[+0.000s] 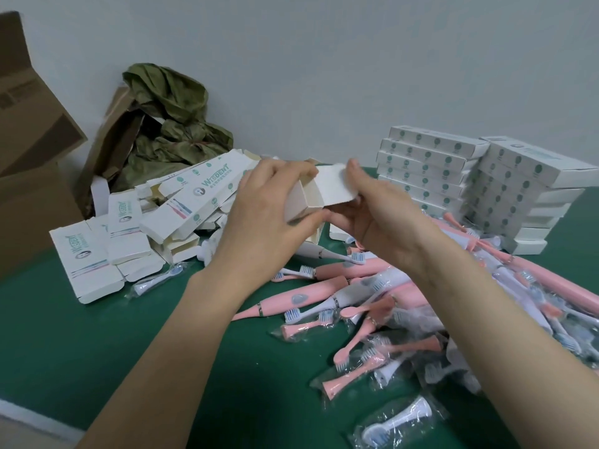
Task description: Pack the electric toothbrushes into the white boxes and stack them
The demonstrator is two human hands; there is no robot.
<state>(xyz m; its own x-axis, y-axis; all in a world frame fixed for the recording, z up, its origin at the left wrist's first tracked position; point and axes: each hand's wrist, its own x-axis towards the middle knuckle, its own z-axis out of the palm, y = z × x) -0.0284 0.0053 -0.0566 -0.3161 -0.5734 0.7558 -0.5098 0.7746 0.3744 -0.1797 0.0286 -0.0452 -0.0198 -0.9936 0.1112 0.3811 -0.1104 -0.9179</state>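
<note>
White card is thin stuff, & that's risk 1. The white box (299, 202) is held up off the table (97, 351) btw both hands, open end toward the camera, tuck flap (335, 186) standing up. The left hand (269, 218) has its grip wrapped round the box body. The right hand (372, 209) pinches the flap end btw thumb & fingers. Too hard a squeeze from either side prob. buckles the walls or creases the flap, so it won't tuck shut. The mouth looks cream & bare inside, but can't tell if a brush sits deeper in.

Pink & white toothbrushes (324, 286) lie in a loose heap right under the hands, mixed w/ spare heads in clear sachets (395, 419). Risk 2: grabbing a handle w/o its head, or a sachet snagging on the box mouth & tearing it. Both forearms hang low over the heap, so a careless sweep could push sachets off the near table edge.

At far right the packed stacks (428, 166) stand by the wall. The right stack (518, 189) has its boxes staggered & the top one overhanging, so setting another on off-centre could tip it onto the heap. The empty boxes (181, 202) at left are jumbled, & pulling one out may drag others along.
</note>
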